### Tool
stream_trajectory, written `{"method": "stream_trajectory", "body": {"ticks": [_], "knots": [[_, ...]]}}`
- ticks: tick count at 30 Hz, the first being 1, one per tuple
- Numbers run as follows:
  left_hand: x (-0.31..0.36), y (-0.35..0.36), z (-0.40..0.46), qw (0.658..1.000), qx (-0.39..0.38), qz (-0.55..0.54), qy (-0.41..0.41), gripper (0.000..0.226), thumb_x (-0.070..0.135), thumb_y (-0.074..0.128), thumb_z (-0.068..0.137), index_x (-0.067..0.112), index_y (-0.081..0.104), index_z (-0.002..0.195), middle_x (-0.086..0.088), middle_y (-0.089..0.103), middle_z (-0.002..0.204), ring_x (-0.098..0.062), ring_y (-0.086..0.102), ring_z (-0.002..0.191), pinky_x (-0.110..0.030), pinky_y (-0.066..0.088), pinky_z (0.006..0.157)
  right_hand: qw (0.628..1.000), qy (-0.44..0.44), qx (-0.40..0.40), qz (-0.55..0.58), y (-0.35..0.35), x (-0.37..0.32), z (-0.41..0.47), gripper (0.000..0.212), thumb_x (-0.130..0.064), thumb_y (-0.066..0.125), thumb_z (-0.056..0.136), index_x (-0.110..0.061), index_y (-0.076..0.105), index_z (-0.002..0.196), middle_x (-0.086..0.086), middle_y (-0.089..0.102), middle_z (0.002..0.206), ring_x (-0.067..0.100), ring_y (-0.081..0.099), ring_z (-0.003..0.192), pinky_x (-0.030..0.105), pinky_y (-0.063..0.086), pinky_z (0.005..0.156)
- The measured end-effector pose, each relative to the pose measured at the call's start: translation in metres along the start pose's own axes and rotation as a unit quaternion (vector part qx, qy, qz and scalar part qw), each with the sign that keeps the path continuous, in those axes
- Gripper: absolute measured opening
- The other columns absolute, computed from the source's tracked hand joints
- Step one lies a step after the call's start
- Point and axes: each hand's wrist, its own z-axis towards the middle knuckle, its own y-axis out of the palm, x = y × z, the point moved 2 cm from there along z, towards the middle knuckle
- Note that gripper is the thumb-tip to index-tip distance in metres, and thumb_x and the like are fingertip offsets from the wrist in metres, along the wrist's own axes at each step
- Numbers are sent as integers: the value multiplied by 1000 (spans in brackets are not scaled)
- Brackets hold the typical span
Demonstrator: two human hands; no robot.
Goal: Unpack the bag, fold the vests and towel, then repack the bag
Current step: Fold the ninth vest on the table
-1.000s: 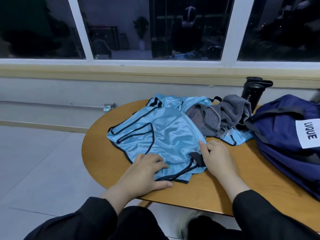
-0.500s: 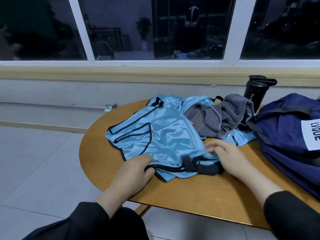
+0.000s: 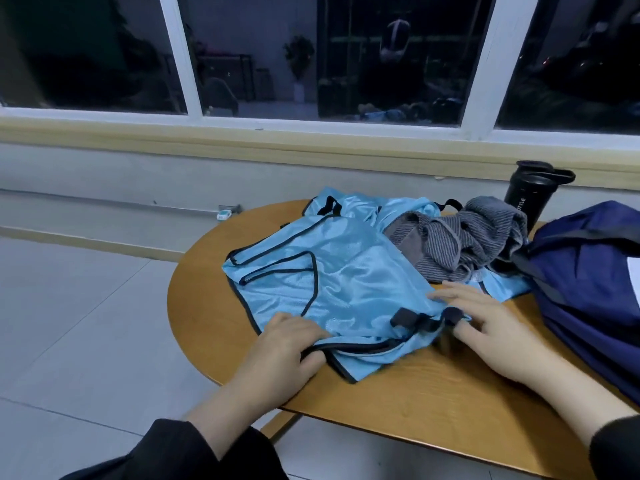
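A shiny light-blue vest [image 3: 346, 278] with black trim lies spread on the round wooden table [image 3: 433, 403]. My left hand [image 3: 282, 348] pinches its near black-trimmed hem, fingers on top and thumb under the edge. My right hand [image 3: 491, 327] rests on the vest's near right corner, fingers fairly straight beside a black strap loop. A second blue vest [image 3: 398, 209] lies crumpled behind, partly covered. On it sits a bunched grey striped towel [image 3: 467, 244]. The navy bag [image 3: 588, 278] lies at the table's right side.
A black shaker bottle [image 3: 530, 197] stands behind the towel and bag near the wall. The table's rounded edge runs just left of the vest, with tiled floor [image 3: 86, 323] beyond. A window sill and wall close off the far side.
My hands have drawn apart along the vest's near hem. The right hand slid to the right corner, the left took hold of the hem, and the cloth now lies flatter.
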Motion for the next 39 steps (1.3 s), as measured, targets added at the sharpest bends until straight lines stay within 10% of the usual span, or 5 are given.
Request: {"method": "stream_trajectory", "body": {"ticks": [7, 15, 20, 25, 39], "knots": [[17, -42, 7, 941, 3, -291, -176, 25, 16, 56, 99, 32, 71, 87, -12, 61, 76, -16, 50, 64, -26, 36, 59, 988, 6, 99, 118, -48, -83, 54, 36, 1, 57, 98, -26, 73, 79, -4, 69, 72, -6, 52, 59, 8, 38, 56], [-49, -99, 51, 796, 89, -493, -341, 26, 11, 53, 101, 23, 75, 106, -4, 77, 108, -27, 73, 101, -50, 55, 97, 993, 50, 34, 98, -21, -111, 248, 12, -32, 71, 95, -21, 74, 98, 9, 72, 89, 18, 59, 78, 28, 41, 67], [-119, -110, 67, 872, 323, -173, -324, 36, 24, 49, 104, 32, 54, 139, 14, 58, 132, -7, 53, 125, -32, 42, 103, 989, 75, 63, -110, 39, -112, 309, 39, -40, 61, 100, -19, 61, 133, 1, 63, 125, 22, 59, 113, 35, 45, 89], [-83, -46, 71, 994, 82, 9, -70, 28, 49, 47, 98, 40, 72, 108, 23, 68, 115, 7, 60, 108, -17, 49, 94, 991, -34, 17, -129, 107, -98, 238, 38, -49, 43, 100, -21, 66, 87, -7, 67, 88, 19, 63, 85, 42, 52, 76], [-117, -57, 102, 961, 81, 147, -218, 45, 30, 53, 103, 29, 46, 147, 10, 54, 145, -18, 55, 118, -44, 38, 96, 980, -41, -88, -173, 147, -60, 195, 71, -64, 11, 95, -36, 44, 152, -21, 28, 162, -3, 19, 148, 19, 2, 119]]}}
